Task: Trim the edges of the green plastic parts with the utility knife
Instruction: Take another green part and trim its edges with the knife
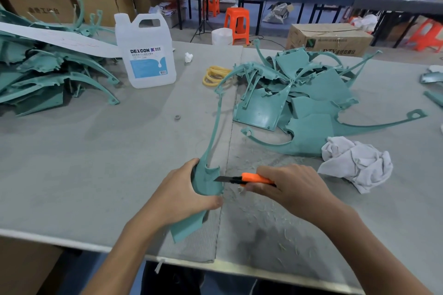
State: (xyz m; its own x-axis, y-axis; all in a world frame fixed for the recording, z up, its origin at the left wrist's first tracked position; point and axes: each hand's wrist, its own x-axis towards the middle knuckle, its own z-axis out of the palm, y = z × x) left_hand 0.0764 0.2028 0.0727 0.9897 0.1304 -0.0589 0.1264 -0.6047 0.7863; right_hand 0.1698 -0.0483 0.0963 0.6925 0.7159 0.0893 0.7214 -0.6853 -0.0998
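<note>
My left hand point(184, 193) grips a green plastic part point(207, 183) near the table's front edge; its long thin arm curves up and away toward the back. My right hand point(291, 187) holds an orange utility knife point(254, 179), blade out, with the tip touching the part's right edge. One heap of green parts point(309, 103) lies at the right back, another heap point(48, 72) at the left back. Thin green shavings point(268, 220) litter the mat under my right hand.
A crumpled white rag point(357, 163) lies right of my right hand. A white DEXCON jug point(146, 52) stands at the back centre, yellow rubber bands point(214, 75) beside it. The grey table mat point(96, 163) has a seam down the middle. Cardboard boxes and orange stools stand behind.
</note>
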